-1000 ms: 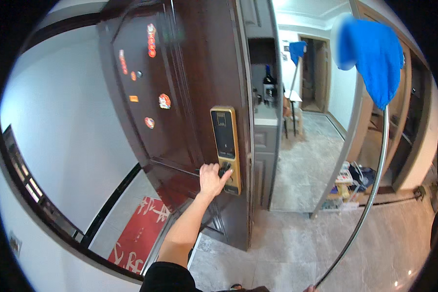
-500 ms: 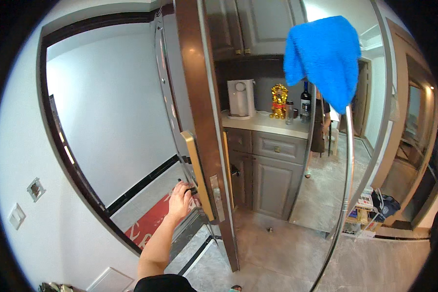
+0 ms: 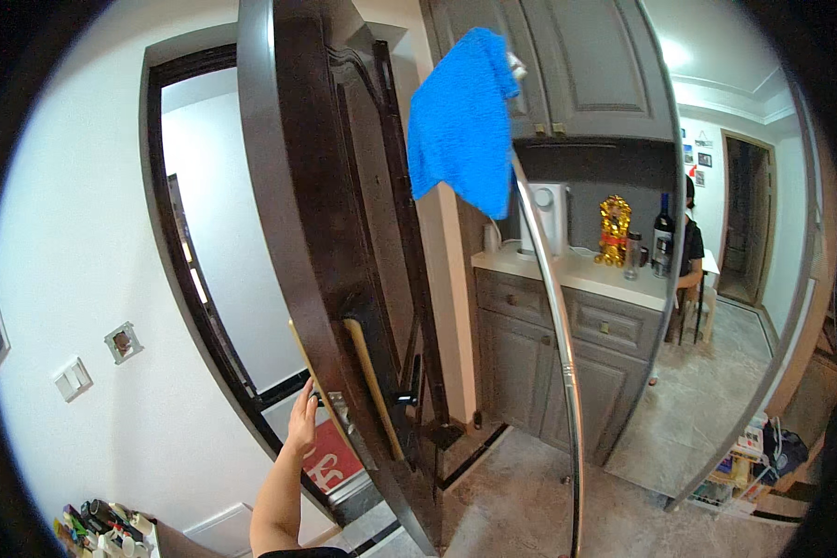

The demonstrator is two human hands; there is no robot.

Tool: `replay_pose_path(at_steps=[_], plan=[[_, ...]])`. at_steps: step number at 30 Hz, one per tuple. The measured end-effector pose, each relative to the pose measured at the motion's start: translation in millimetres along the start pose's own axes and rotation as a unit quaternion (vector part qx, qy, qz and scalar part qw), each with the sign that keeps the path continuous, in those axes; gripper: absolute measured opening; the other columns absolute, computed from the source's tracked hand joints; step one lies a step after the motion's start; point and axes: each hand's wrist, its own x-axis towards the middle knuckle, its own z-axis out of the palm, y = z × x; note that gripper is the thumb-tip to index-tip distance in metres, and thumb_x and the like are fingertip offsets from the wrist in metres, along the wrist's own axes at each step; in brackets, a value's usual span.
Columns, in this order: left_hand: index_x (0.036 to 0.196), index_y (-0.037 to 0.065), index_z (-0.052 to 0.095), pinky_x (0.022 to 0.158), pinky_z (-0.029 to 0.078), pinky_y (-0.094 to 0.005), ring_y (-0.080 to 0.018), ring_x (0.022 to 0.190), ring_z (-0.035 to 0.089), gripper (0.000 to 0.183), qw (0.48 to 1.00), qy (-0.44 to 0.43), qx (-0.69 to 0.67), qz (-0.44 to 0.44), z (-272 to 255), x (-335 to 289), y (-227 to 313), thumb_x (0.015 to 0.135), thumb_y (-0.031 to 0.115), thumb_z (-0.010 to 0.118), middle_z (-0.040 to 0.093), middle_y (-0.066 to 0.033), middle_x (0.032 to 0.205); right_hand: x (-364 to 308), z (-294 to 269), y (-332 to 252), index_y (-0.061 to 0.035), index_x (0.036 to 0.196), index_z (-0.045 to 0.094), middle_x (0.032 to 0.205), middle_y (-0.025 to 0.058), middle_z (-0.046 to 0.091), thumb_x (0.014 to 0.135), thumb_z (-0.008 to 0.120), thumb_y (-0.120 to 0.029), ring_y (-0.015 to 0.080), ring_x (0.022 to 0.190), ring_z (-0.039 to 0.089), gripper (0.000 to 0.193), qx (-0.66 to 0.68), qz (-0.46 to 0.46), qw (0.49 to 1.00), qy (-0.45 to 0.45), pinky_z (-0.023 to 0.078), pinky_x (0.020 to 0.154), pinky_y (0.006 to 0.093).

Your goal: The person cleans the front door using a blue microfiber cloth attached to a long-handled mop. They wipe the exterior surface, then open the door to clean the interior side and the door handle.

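My left hand [image 3: 301, 420] reaches out to the outer side of a dark brown door [image 3: 321, 205]. Its fingers are closed at the dark handle beside the door's edge, partly hidden by the door. On the inner face of the door is a long gold pull bar [image 3: 374, 386]. My right hand is out of view. A shiny metal pole [image 3: 551, 288] rises from the lower edge, slightly bent by the lens. Over its top hangs a blue fluffy cloth [image 3: 465, 126], in front of the cabinets.
Grey cabinets [image 3: 553, 367] hold a counter with a white water dispenser [image 3: 547, 219], a gold figurine [image 3: 614, 230] and a dark bottle [image 3: 663, 232]. A tall mirror [image 3: 716, 307] reflects a seated person. Bottles [image 3: 107, 528] crowd the lower left. A red mat [image 3: 333, 456] lies beyond the doorway.
The door has swung left, narrowing the doorway and showing its inner face. My left hand has moved with it. The pole and blue cloth have shifted left in view, and the view has turned.
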Motion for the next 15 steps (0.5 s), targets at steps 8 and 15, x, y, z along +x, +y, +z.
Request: replay_pose_path(at_steps=[8, 15], plan=[[0.135, 0.000, 0.028, 0.093, 0.037, -0.0363, -0.0290, 0.111, 0.046, 0.058, 0.945, 0.283, -0.036, -0.159, -68, 23, -75, 0.090, 0.027, 0.051, 0.044, -0.0208, 0.123, 76, 105, -40, 0.0003, 0.097, 0.062, 0.079, 0.0200, 0.061, 0.081, 0.058, -0.048, 0.0342, 0.071, 0.058, 0.051, -0.189, 0.035, 0.976, -0.104, 0.044, 0.064, 0.0419], [0.124, 0.004, 0.043, 0.101, 0.029, -0.0450, -0.0344, 0.119, 0.038, 0.053, 0.853, 0.237, 0.313, 0.344, -34, 1, 56, 0.076, 0.016, 0.062, 0.040, -0.0184, 0.128, 105, 180, -169, 0.0001, 0.100, 0.052, 0.079, 0.0159, 0.058, 0.088, 0.051, -0.040, 0.0280, 0.068, 0.056, 0.042, -0.193, -0.022, 0.969, -0.154, 0.044, 0.060, 0.0364]])
